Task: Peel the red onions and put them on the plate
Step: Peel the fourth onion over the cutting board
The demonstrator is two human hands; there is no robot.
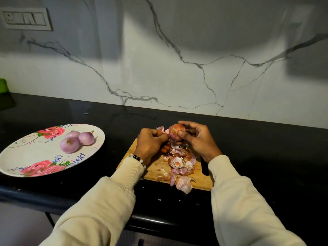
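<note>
My right hand (198, 141) grips a red onion (174, 131) above the far end of a wooden cutting board (200, 180); the onion still wears papery reddish skin. My left hand (150, 142) pinches a flap of that skin at the onion's left side. An orange object (166, 148), partly hidden, shows under my left hand. Loose onion skins (181, 164) are piled on the board below both hands. To the left, a white plate (32, 157) with pink roses holds three peeled purple onions (70, 144).
The board and plate lie on a black counter (266, 157) against a white marble wall. A switch panel (26, 19) is at the upper left. A green object (4, 87) stands at the far left edge. Small skin scraps lie near the counter's front edge.
</note>
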